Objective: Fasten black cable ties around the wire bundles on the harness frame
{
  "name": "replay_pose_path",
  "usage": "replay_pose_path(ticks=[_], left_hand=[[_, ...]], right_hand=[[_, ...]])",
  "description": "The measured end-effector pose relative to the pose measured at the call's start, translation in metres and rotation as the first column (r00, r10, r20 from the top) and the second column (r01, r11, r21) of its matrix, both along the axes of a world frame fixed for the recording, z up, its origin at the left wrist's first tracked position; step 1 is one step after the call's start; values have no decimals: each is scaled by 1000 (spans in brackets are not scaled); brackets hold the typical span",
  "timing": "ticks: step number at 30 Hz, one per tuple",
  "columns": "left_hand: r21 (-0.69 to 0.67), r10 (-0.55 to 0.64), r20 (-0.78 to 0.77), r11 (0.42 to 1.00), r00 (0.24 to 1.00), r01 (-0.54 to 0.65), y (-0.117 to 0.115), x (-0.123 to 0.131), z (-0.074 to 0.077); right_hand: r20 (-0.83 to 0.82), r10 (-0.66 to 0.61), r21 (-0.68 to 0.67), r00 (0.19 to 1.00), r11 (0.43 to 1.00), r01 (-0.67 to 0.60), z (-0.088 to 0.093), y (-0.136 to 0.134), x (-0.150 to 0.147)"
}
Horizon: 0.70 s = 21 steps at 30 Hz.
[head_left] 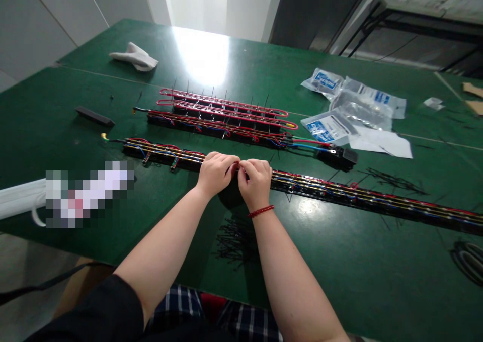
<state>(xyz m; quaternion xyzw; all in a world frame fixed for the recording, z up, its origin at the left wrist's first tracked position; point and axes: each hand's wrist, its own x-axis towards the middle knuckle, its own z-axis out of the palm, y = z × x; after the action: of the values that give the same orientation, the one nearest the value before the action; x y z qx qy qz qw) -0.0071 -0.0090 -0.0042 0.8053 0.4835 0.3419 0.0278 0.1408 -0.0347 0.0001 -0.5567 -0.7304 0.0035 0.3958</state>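
Note:
My left hand (216,174) and my right hand (255,182) meet over a long black wiring harness (332,191) with red, yellow and blue wires along it. Their fingertips pinch together at the top of the bundle, and the fingers hide whatever small part lies between them. The harness runs from left of my hands to the right edge of the view. A red beaded bracelet (260,211) circles my right wrist.
Behind my hands, red-wired harnesses (222,114) with upright thin spikes lie on the green table mat (332,261). Loose black cable ties (237,241) sit below the harness. Printed plastic bags (354,105), a white cloth (135,57) and a black bar (94,116) lie farther away.

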Motion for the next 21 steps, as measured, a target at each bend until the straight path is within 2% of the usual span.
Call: replay_pose_path(ticks=[21], left_hand=[[7,19,29,1000,999,-19,-1,1,1]], right_hand=[[32,8,66,999,998,-11,2,-2,1]])
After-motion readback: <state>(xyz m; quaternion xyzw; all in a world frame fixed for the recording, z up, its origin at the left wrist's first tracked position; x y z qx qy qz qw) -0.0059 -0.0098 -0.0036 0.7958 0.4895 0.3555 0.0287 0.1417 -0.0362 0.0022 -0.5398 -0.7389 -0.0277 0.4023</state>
